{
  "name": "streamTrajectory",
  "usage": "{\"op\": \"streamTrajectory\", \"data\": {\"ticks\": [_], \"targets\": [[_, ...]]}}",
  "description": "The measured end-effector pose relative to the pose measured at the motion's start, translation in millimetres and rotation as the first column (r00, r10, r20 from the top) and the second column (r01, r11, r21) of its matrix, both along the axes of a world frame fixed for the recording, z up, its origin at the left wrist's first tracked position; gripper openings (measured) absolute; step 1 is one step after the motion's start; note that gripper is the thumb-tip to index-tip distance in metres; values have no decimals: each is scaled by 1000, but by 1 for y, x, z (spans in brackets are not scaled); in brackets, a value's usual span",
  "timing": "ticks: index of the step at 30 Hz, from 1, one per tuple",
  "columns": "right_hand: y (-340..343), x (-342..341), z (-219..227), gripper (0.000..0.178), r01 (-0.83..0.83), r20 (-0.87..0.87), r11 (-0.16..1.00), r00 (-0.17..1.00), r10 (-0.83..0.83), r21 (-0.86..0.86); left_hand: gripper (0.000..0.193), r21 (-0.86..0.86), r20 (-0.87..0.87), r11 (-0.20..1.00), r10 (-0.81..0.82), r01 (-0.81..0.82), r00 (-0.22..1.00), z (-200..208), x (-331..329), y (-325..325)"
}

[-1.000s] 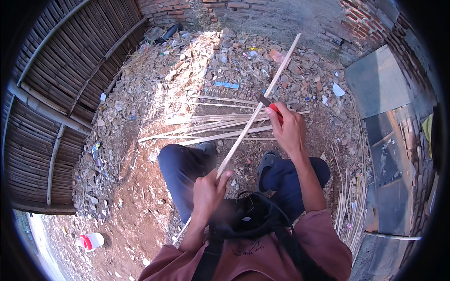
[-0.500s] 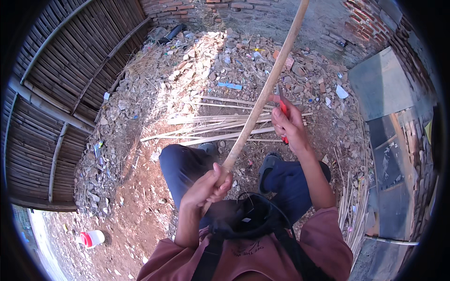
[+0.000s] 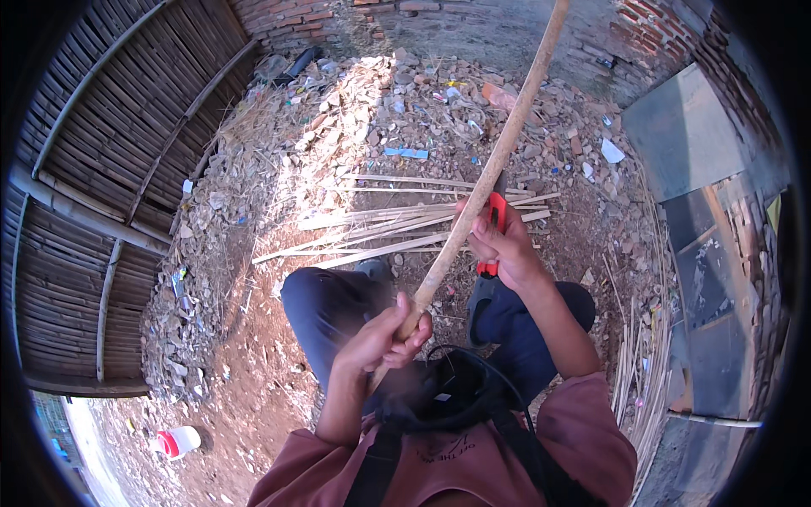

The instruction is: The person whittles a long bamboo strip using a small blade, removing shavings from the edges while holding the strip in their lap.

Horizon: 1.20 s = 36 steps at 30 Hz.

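A long tan pole (image 3: 512, 127), bamboo or wood, slants from my lap up to the far right. Near its lower end my left hand (image 3: 382, 336) is wrapped round it. My right hand (image 3: 509, 253) grips a red-handled utility knife (image 3: 497, 213) close against the pole's middle, and some of its fingers reach behind the pole. The dark blade points away from me and is partly hidden by the pole. On the ground beyond my feet lie several pale, thin split strips (image 3: 372, 226), roughly side by side.
Stony rubble (image 3: 405, 110) with litter covers the ground ahead, up to a brick wall (image 3: 439, 19). A bamboo-slat panel (image 3: 93, 110) stands left. A white jug with a red lid (image 3: 179, 441) sits at lower left. More thin strips (image 3: 635, 372) lie at right beside leaning boards (image 3: 688, 135).
My right hand with the knife has moved left and nearer, coming up against the pole. The pole has shifted slightly right, still in my left hand.
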State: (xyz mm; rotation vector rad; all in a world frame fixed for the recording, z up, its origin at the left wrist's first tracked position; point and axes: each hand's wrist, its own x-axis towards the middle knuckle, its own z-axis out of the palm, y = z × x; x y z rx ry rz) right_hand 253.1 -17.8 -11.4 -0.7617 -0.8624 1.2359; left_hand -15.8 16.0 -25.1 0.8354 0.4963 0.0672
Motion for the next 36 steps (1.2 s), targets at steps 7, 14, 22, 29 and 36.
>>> {"op": "streamTrajectory", "data": {"ticks": [7, 14, 22, 29, 36], "targets": [[-1, -2, 1, 35, 45, -6, 999, 999, -45, -16, 74, 17, 20, 1000, -25, 25, 999, -2, 4, 1], [1, -10, 13, 31, 214, 30, 971, 977, -212, -103, 64, 307, -12, 938, 173, -161, 985, 0, 9, -2], [-7, -26, 0, 26, 128, 778, 919, 496, -385, 373, 34, 540, 133, 757, 356, -368, 925, 14, 19, -7], [-7, -42, -7, 27, -25, 863, 915, 345, -369, 402, 26, 741, 120, 534, 491, -407, 863, 14, 19, -10], [-9, -42, -13, 27, -49, 861, 895, 300, -410, 444, 32, 841, 122, 379, 562, -386, 818, 11, 24, -12]]}}
